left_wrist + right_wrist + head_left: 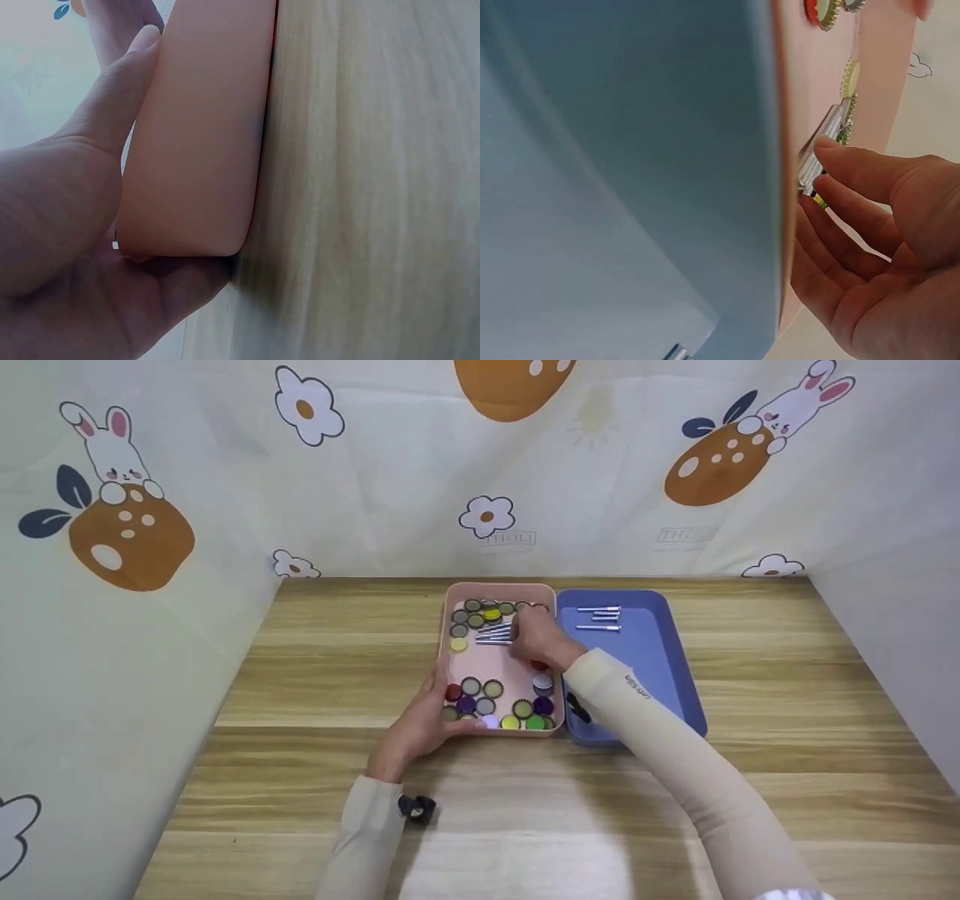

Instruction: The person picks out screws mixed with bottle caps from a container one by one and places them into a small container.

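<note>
My left hand [421,721] grips the near left corner of a pink tray [501,659], thumb along the front rim and fingers against the side wall. In the left wrist view the tray's outer wall [199,135] stands between thumb and fingers. My right hand [538,636] reaches into the same tray at the right ends of a small bundle of silver screws [492,636]. The right wrist view has thumb and index finger pinching at the screws' threaded ends [810,169]. Bottle caps [471,686] of several colours lie around the tray's far and near sides.
A blue tray [637,675] stands against the right side of the pink one, with several silver screws [598,628] near its far end. My right forearm crosses over it. The wooden table [322,675] meets a patterned cloth backdrop [390,510] behind the trays.
</note>
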### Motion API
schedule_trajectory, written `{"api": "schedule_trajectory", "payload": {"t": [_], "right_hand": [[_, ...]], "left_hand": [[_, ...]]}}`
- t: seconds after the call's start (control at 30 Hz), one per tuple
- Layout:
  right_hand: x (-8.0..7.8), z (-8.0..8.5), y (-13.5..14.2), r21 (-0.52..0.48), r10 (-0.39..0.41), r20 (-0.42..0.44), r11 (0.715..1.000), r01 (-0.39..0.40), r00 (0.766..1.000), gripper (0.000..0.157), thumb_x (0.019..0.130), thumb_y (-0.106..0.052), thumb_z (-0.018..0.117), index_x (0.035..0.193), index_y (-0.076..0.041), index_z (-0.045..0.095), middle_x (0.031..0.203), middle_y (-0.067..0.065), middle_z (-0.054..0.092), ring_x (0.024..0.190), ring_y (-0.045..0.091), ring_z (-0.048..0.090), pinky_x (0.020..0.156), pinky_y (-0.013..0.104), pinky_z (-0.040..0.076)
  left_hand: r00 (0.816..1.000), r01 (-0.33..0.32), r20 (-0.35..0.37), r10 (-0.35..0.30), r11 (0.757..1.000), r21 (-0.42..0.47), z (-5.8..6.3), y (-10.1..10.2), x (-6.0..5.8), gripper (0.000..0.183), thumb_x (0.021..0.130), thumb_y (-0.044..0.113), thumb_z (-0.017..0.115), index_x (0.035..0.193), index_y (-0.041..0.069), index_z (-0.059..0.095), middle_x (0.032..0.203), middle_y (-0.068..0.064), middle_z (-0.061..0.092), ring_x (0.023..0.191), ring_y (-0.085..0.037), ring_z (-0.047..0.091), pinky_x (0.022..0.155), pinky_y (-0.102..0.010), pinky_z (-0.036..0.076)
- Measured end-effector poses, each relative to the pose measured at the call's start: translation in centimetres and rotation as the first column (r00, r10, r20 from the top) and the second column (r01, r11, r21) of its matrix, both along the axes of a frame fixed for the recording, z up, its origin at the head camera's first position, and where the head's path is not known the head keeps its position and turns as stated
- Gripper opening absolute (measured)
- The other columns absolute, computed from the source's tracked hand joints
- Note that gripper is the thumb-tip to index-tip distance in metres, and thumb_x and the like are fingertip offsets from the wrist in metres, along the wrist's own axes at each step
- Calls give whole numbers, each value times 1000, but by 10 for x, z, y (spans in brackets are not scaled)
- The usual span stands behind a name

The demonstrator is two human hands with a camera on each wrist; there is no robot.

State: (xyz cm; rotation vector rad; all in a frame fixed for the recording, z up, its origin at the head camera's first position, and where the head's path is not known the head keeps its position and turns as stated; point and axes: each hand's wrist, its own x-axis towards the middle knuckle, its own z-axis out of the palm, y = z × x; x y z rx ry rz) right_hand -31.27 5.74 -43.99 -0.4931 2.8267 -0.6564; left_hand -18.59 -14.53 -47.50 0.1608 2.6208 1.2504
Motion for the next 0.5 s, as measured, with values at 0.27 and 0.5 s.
{"api": "schedule_trajectory", "payload": {"t": [0.27, 0.5], "right_hand": [[0, -3, -1, 10, -12, 26, 1000, 12, 1000, 15, 80, 1, 71, 94, 5, 75, 93, 20, 75, 62, 17, 60, 60, 26, 53], [0, -7, -4, 79, -11, -7, 997, 11, 1000, 13, 84, -5, 74, 94, 3, 75, 96, 17, 76, 82, 24, 66, 73, 34, 58]], "left_hand": [[1000, -1, 3, 1, 1000, 10, 0, 1, 0, 127, 79, 34, 85, 162, 17, -10, 168, -18, 13, 153, -33, 26, 127, -48, 21], [1000, -5, 20, 5, 1000, 4, 1, 2, 0, 129, 78, 34, 85, 161, 22, -12, 168, -18, 12, 153, -34, 25, 127, -48, 21]]}}
